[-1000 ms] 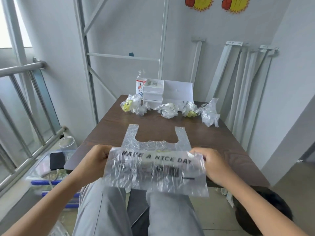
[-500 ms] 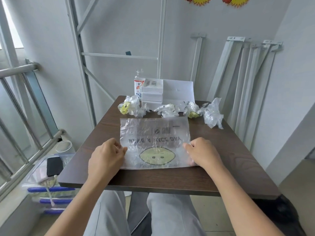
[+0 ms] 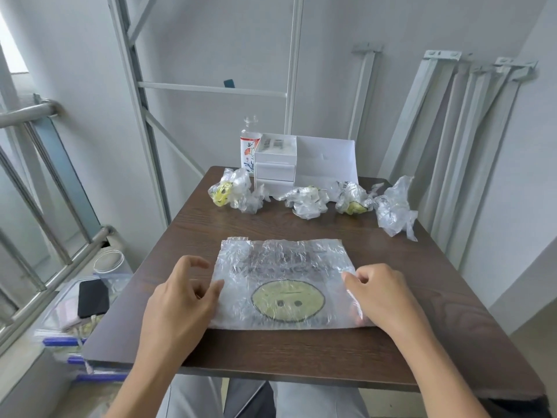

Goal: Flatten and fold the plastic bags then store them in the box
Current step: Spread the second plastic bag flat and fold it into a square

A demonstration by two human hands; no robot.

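Here's the plastic bag (image 3: 280,285), lying flat on the near half of the dark table (image 3: 422,342) with its yellow smiley face showing through the film. Its near edge runs close to the table's front edge, with a narrow band of bare wood between them. There is open wood on both sides of it, more on the right than on the left. Beyond its far edge a clear strip of tabletop separates it from the four crumpled bags (image 3: 306,200), which are strung across the back. The rightmost of those sits near the table's right edge. Behind them the white box (image 3: 301,159) stands at the far edge against the wall, a bottle (image 3: 250,146) just beside it on the left. Off the table's left edge there's a railing (image 3: 30,110), and lower down a clear container (image 3: 108,263) and a dark phone (image 3: 92,298). Metal beams (image 3: 470,146) lean on the wall to the right. Now the hands. The left hand (image 3: 177,309) sits at the bag's left edge with its fingers loosely curled and lifted off the wood. Its thumb is just at the plastic and it grips nothing. The right hand (image 3: 385,297) is on the right edge, knuckles up and fingers curled in. The film laps over its fingertips, so it's pinching that edge of the bag.
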